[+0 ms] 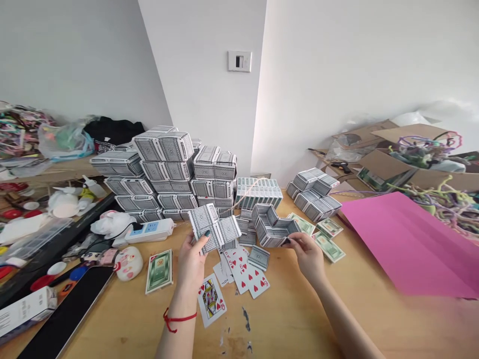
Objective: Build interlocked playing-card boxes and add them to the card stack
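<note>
My left hand (195, 252) grips an L-shaped piece made of folded playing cards (213, 227), its patterned card backs turned up. Between the fingers of my right hand (305, 252) is the edge of an open-topped playing-card box (275, 227), also L-shaped, with its hollow inside showing. The two pieces are held apart, side by side above the table. Below them lie loose playing cards (239, 267), several hearts face up, and a queen of hearts (212, 300) nearer me. A small folded card square (258, 258) rests beside the loose hearts.
Stacked card blocks (164, 169) stand at the back left, with a smaller stack (314, 192) at right. Green card packs (260, 192) line up between. A power strip (151, 230), a black phone-like slab (67, 314) and pink paper (407, 239) lie on the table (292, 319).
</note>
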Motion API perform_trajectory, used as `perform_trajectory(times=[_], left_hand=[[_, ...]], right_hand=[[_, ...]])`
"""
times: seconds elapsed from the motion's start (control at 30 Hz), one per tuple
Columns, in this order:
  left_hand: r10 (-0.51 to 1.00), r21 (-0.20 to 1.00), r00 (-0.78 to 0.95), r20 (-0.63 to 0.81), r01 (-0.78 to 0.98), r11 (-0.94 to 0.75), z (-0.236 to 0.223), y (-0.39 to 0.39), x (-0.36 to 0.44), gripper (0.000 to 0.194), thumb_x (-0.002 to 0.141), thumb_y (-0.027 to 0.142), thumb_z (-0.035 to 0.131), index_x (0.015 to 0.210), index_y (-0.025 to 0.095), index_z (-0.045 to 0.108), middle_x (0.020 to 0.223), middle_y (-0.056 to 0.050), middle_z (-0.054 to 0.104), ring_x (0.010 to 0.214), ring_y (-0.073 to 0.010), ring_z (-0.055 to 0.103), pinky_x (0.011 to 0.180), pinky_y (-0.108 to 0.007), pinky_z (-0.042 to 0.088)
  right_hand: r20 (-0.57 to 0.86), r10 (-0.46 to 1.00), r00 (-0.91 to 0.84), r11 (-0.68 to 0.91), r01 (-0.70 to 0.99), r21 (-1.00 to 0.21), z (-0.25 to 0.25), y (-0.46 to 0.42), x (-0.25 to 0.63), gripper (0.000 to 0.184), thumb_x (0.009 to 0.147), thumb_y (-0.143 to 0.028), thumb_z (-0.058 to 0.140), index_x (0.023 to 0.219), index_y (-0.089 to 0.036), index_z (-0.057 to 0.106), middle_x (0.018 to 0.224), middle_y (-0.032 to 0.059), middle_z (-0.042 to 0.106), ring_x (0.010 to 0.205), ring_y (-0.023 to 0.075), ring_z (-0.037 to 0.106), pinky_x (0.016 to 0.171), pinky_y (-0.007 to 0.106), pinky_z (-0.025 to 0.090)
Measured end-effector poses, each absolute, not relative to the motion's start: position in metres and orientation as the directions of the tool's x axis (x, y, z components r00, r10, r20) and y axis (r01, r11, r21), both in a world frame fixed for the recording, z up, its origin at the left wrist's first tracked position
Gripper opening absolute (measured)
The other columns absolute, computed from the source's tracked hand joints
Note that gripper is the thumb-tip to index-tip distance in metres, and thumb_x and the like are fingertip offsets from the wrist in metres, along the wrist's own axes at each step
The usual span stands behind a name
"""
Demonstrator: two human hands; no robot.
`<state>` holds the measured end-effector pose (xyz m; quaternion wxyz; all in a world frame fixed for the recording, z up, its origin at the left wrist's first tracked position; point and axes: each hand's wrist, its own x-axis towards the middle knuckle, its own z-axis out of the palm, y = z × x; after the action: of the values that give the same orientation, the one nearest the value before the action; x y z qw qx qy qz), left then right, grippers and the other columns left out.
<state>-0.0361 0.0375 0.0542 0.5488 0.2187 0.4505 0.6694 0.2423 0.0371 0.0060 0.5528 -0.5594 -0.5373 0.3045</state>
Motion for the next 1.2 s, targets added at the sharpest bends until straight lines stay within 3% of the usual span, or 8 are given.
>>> perform_trajectory(times=[0.17, 0.43, 0.57, 0.77, 0.83, 0.93, 1.07, 1.2], left_hand=[[0.928, 0.801, -0.322, -0.188, -0.597, -0.045, 0.053, 0.038, -0.041, 0.038, 0.058, 0.02, 0.073, 0.095, 0.017, 0.064, 0.091, -0.003, 0.068, 0.085, -0.0169, 0.061, 0.069, -0.025, 0.048], [0.921, 0.774, -0.324, -0.217, -0.632, -0.04, 0.05, 0.039, -0.045, 0.032, 0.06, 0.016, 0.071, 0.091, 0.015, 0.065, 0.087, -0.004, 0.069, 0.073, -0.0146, 0.063, 0.059, -0.022, 0.049], [0.916, 0.763, -0.339, -0.215, -0.644, -0.059, 0.057, 0.038, -0.035, 0.026, 0.065, 0.019, 0.068, 0.09, 0.016, 0.064, 0.086, -0.003, 0.069, 0.073, -0.0148, 0.064, 0.062, -0.024, 0.05], [0.979, 0.737, -0.155, -0.129, -0.676, -0.01, 0.062, 0.021, 0.012, 0.027, 0.078, 0.031, 0.057, 0.102, 0.019, 0.058, 0.108, -0.006, 0.064, 0.097, -0.0206, 0.06, 0.08, -0.033, 0.049], [0.99, 0.812, -0.083, -0.116, -0.581, 0.046, 0.062, 0.013, 0.027, 0.031, 0.079, 0.034, 0.054, 0.106, 0.02, 0.056, 0.109, -0.007, 0.063, 0.101, -0.0223, 0.058, 0.081, -0.034, 0.048], [0.998, 0.899, -0.043, -0.051, -0.436, 0.027, 0.064, 0.003, 0.039, 0.035, 0.078, 0.035, 0.056, 0.109, 0.021, 0.053, 0.107, -0.008, 0.063, 0.104, -0.0231, 0.056, 0.085, -0.034, 0.045], [0.998, 0.974, 0.031, 0.047, -0.225, -0.039, 0.064, 0.001, 0.035, 0.025, 0.078, 0.038, 0.055, 0.094, 0.019, 0.059, 0.095, -0.007, 0.065, 0.095, -0.0221, 0.058, 0.081, -0.031, 0.046], [0.969, 0.982, -0.193, 0.154, -0.08, -0.172, 0.048, 0.01, 0.02, 0.035, 0.084, 0.044, 0.041, 0.079, 0.017, 0.063, 0.089, -0.008, 0.064, 0.09, -0.0222, 0.058, 0.079, -0.032, 0.045]], right_hand=[[0.269, 0.963, -0.007, 0.268, 0.132, -0.954, 0.015, 0.031, 0.235, 0.015, 0.075, -0.038, 0.06, 0.076, -0.023, 0.063, 0.078, 0.0045, 0.06, 0.065, 0.0199, 0.061, 0.064, 0.036, 0.053], [0.179, 0.911, -0.373, 0.314, 0.343, -0.885, 0.024, 0.021, 0.231, 0.011, 0.078, -0.025, 0.057, 0.085, -0.022, 0.065, 0.091, 0.0061, 0.062, 0.065, 0.0153, 0.058, 0.058, 0.028, 0.051], [0.229, 0.924, -0.307, 0.32, 0.292, -0.901, 0.033, 0.015, 0.231, 0.023, 0.08, -0.024, 0.054, 0.102, -0.021, 0.06, 0.103, 0.008, 0.058, 0.056, 0.0106, 0.052, 0.052, 0.027, 0.049], [0.127, 0.936, -0.328, 0.122, -0.036, -0.992, 0.04, 0.0, 0.203, 0.023, 0.079, -0.034, 0.058, 0.096, -0.019, 0.063, 0.086, 0.0058, 0.06, 0.055, 0.0134, 0.058, 0.049, 0.026, 0.049], [0.091, 0.94, -0.33, 0.04, -0.159, -0.986, 0.038, -0.003, 0.192, 0.025, 0.077, -0.036, 0.061, 0.094, -0.018, 0.064, 0.07, 0.0033, 0.062, 0.056, 0.0157, 0.06, 0.052, 0.027, 0.049], [0.005, 0.967, -0.255, -0.077, -0.311, -0.947, 0.034, -0.005, 0.182, 0.027, 0.077, -0.039, 0.061, 0.07, -0.014, 0.066, 0.057, 0.0027, 0.061, 0.048, 0.0138, 0.057, 0.049, 0.026, 0.046], [-0.137, 0.975, -0.176, -0.207, -0.486, -0.849, 0.035, -0.004, 0.179, 0.028, 0.072, -0.037, 0.066, 0.057, -0.013, 0.062, 0.053, 0.002, 0.059, 0.045, 0.0117, 0.054, 0.044, 0.024, 0.044], [-0.183, 0.983, -0.005, -0.142, -0.651, -0.746, 0.035, 0.003, 0.188, 0.02, 0.068, -0.031, 0.071, 0.061, -0.017, 0.058, 0.048, -0.0043, 0.053, 0.039, 0.0073, 0.046, 0.037, 0.018, 0.038]])
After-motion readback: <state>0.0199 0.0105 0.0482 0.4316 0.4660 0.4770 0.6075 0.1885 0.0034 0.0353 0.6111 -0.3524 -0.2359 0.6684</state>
